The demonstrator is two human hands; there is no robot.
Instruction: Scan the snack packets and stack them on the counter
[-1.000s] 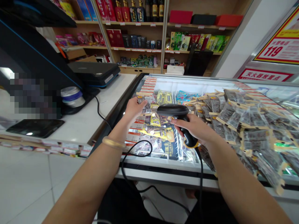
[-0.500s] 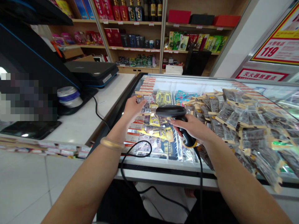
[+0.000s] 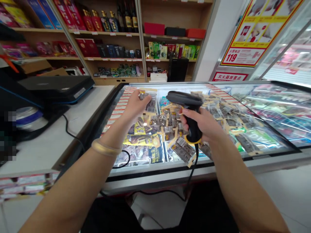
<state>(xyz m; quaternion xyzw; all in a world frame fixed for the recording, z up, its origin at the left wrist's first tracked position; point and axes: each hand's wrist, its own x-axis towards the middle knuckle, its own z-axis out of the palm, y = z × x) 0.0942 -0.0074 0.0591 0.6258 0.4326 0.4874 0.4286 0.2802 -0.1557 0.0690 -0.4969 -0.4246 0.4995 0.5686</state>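
Wooden shelves of boxes and bottles line the far wall. Nearer, a glass-topped freezer (image 3: 267, 136) carries a loose spread of packets (image 3: 228, 113). My left hand (image 3: 136, 105) holds one packet (image 3: 151, 104) up over the freezer's far left part, thumb and fingers pinched on its left edge. My right hand (image 3: 202, 124) is wrapped tight round the grip of the scanner (image 3: 186, 98), whose head points left at that packet, just beside it.

I judge the read goes best with the packet's code facing the scanner window, the film pulled flat and my fingertips off the print. I cannot tell which face carries the code. The cable (image 3: 193, 168) hangs over the near edge, so I would watch that it doesn't drag the loose packets.
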